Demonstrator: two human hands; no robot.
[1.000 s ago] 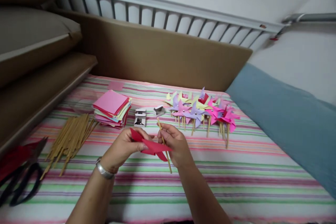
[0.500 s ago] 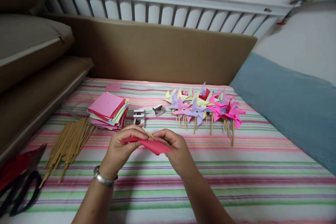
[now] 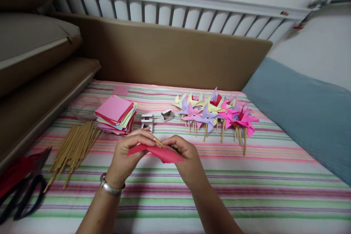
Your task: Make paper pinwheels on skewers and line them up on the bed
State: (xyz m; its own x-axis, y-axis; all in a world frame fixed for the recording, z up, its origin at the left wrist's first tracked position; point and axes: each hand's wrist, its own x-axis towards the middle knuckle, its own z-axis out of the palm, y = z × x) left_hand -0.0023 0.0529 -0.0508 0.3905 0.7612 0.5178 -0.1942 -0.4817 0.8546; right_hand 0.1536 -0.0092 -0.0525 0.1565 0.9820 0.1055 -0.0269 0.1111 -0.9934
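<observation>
My left hand (image 3: 131, 150) and my right hand (image 3: 183, 153) meet at the middle, both closed on a red paper pinwheel (image 3: 161, 154). Its red sheet faces me and droops between them. Behind the paper pokes the end of a thin wooden stick (image 3: 158, 142), held at my fingertips; my fingers hide the rest of it. A silver bangle (image 3: 112, 187) circles my left wrist. Just beyond my left hand stands a small open white box (image 3: 147, 120) with dark bits in it. Another small open box (image 3: 166, 115) is to its right.
Finished paper pinwheels (image 3: 211, 117) on sticks lie grouped at the back right. At left are a stack of coloured paper squares (image 3: 113, 109), a pile of wooden sticks (image 3: 74, 148) and black-handled scissors (image 3: 30, 193). A brown board (image 3: 170, 55) bounds the back.
The view has shifted slightly, moving the scene a little right. The red paper is tilted more toward me, and more of the stick's end shows between my fingers.
</observation>
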